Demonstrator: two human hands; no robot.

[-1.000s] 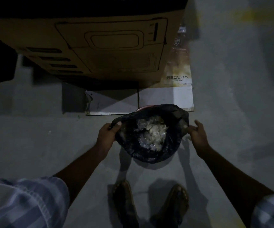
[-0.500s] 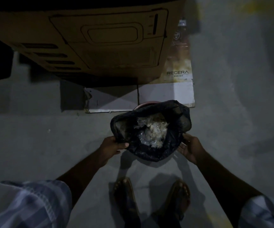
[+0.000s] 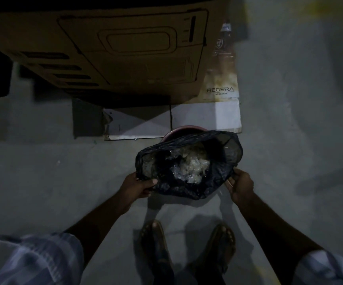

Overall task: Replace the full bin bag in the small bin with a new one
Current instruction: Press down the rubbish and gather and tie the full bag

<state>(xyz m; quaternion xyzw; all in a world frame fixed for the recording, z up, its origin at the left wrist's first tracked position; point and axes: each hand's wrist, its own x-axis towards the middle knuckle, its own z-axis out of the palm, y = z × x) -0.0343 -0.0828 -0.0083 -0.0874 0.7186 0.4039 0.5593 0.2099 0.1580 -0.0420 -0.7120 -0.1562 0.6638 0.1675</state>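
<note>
Gripping bin bag (image 3: 189, 173) betw. both hands | L hand (image 3: 136, 186) pinches near-left rim | R hand (image 3: 241, 186) pinches near-right rim

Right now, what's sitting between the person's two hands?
In the head view, the black bin bag stretches between them, its mouth open on pale crumpled rubbish. The left hand grips one edge, the right hand the other.

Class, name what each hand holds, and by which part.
Both hold the black bin bag: left hand and right hand grip its rim at opposite sides.
</note>
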